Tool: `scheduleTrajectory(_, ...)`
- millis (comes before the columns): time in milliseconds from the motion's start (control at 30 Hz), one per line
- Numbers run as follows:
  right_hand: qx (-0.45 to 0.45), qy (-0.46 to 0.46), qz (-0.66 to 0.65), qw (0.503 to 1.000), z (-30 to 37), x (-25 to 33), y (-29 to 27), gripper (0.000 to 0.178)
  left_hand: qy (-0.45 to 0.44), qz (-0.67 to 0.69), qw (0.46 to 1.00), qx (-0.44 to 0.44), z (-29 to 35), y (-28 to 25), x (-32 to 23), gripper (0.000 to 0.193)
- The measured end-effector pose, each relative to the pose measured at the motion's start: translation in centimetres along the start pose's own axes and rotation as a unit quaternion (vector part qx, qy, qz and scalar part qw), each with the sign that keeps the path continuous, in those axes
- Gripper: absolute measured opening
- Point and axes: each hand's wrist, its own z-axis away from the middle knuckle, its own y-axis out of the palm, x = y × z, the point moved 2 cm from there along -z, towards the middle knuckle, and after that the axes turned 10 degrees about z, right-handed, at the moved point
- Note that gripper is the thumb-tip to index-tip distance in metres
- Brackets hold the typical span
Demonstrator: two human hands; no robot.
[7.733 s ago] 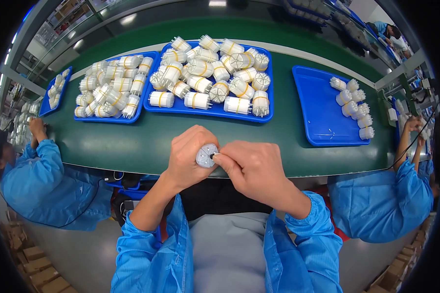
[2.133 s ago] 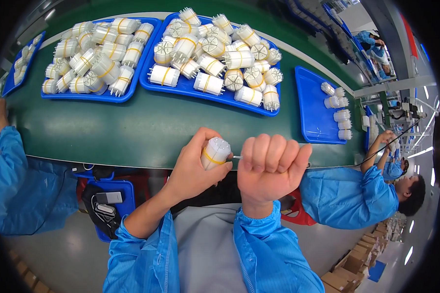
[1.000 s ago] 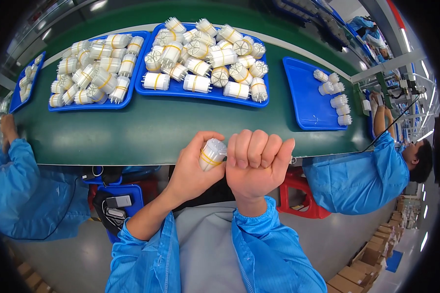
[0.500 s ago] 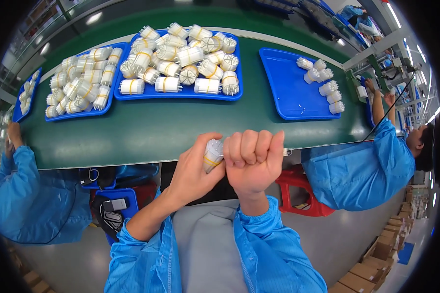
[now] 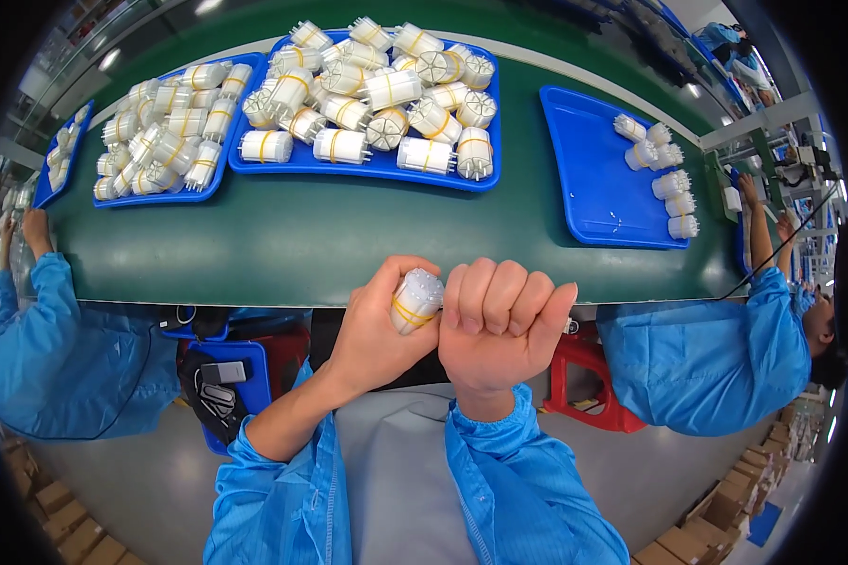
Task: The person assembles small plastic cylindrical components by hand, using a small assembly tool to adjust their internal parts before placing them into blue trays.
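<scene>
My left hand (image 5: 369,331) is closed round a white cylindrical bundle (image 5: 416,299) wrapped with yellow bands. The bundle stands tilted, its pale round end turned up. Right beside it, my right hand (image 5: 501,330) makes a fist, fingers curled towards the palm and the thumb on the outer side. Whatever lies inside that fist is hidden. Both hands are in front of the green table's near edge. Beyond them, a blue tray (image 5: 367,173) bears a heap of similar banded bundles (image 5: 390,90), several with thin pins sticking out.
To the right, a blue tray (image 5: 598,202) has several bundles along its right side. More bundles fill the blue tray (image 5: 174,199) at left. Co-workers in blue sleeves (image 5: 702,339) sit on both sides. A red stool (image 5: 575,386) is at right below the table.
The view has shifted, so the trays appear farther right. My fist has moved slightly away from the bundle, whose round end now shows more fully. The left hand keeps its hold.
</scene>
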Motion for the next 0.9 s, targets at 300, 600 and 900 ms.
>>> scheduleTrajectory(300, -0.015, 0.069, -0.002, 0.998, -0.7, -0.8, -1.2, 0.052, 0.009, -0.071, 0.997, 0.015, -1.1, -0.6, 0.4, 0.041)
scheduleTrajectory(600, -0.041, 0.033, -0.057, 0.997, -1.4, -0.4, -0.6, 0.054, -0.021, -0.026, 0.999, -0.038, -1.6, -1.8, -0.3, 0.039)
scheduleTrajectory(900, 0.001, 0.034, 0.001, 0.999, -1.1, -1.7, 0.0, 0.052, 0.059, -0.152, 0.986, -0.047, -1.1, -1.2, 0.2, 0.044)
